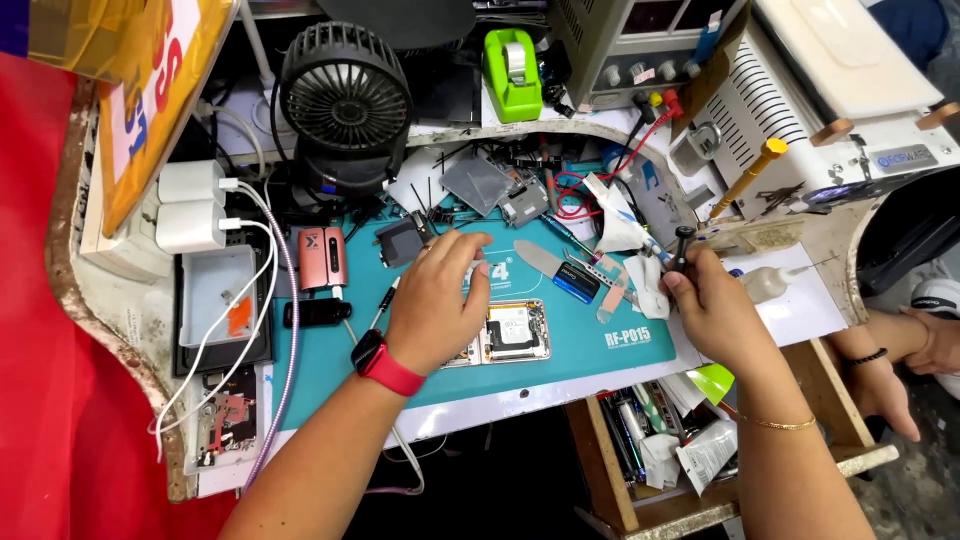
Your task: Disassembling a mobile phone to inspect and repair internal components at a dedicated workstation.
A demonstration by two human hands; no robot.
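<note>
Here, from the head view, the left hand [437,300] lies palm-down with fingers spread loosely over an opened phone [515,331], pinning it to the teal work mat [590,345]; it grips nothing. The right hand [705,300] is closed around a small black-handled screwdriver [683,243], held upright at the mat's right edge. A black fan [345,95] and a green tape dispenser [511,72] stand behind, near white chargers [190,205].

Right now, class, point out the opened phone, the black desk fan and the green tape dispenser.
opened phone [515,330], head view, on its exposed inside.
black desk fan [345,95], head view, on its round grille.
green tape dispenser [510,75], head view, on its body.
</note>
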